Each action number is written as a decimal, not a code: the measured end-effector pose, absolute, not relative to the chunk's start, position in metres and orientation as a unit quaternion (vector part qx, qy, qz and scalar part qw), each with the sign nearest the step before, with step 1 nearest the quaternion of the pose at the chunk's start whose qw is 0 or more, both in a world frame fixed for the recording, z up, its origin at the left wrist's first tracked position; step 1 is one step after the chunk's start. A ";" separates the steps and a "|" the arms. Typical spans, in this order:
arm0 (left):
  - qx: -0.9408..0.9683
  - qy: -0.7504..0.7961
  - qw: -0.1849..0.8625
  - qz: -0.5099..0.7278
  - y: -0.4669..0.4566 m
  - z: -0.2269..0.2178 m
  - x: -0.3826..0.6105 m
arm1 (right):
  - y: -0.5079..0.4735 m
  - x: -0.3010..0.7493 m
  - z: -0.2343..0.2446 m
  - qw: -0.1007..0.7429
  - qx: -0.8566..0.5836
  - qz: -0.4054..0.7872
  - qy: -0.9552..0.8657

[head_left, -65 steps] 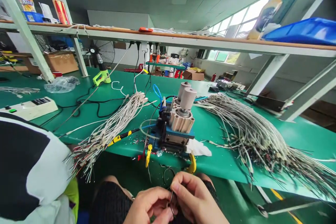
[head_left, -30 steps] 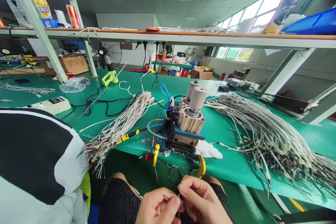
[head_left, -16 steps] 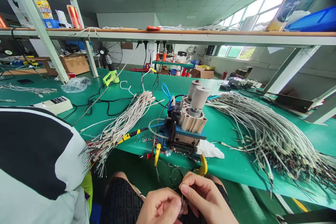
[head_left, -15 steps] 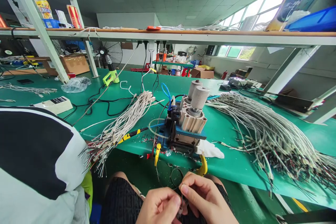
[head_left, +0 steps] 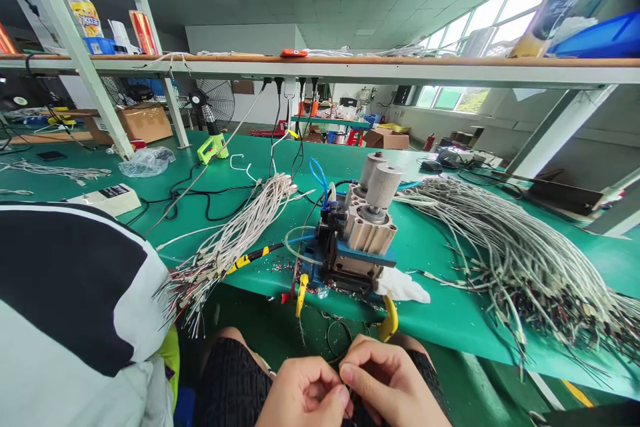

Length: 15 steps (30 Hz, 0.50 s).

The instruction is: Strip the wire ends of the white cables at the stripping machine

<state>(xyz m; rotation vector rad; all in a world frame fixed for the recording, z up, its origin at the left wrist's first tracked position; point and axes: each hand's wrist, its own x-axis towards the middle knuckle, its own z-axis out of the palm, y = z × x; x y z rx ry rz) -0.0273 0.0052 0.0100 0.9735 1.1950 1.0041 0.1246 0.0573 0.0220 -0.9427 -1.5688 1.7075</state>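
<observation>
Coming slightly closer together above the lap (head_left: 233, 377), the left hand (head_left: 310, 390) and the right hand (head_left: 387, 380) both pinch, thumb against finger. The thin dark piece, visible between the fingertips half a second ago, is now almost covered by them; I judge its handling is not finished. Farther away, the machine (head_left: 370, 233), the left wire bundle (head_left: 245, 220) and the right wire bundle (head_left: 515, 240) stay untouched.

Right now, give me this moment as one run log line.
left hand: pinched | right hand: pinched, beside left | held item: cannot tell | machine: on green table, between left cable bundle and right cable bundle
</observation>
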 end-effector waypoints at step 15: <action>0.554 0.544 0.548 0.310 0.010 0.007 -0.042 | 0.050 0.141 0.054 0.206 -0.316 0.357 -0.855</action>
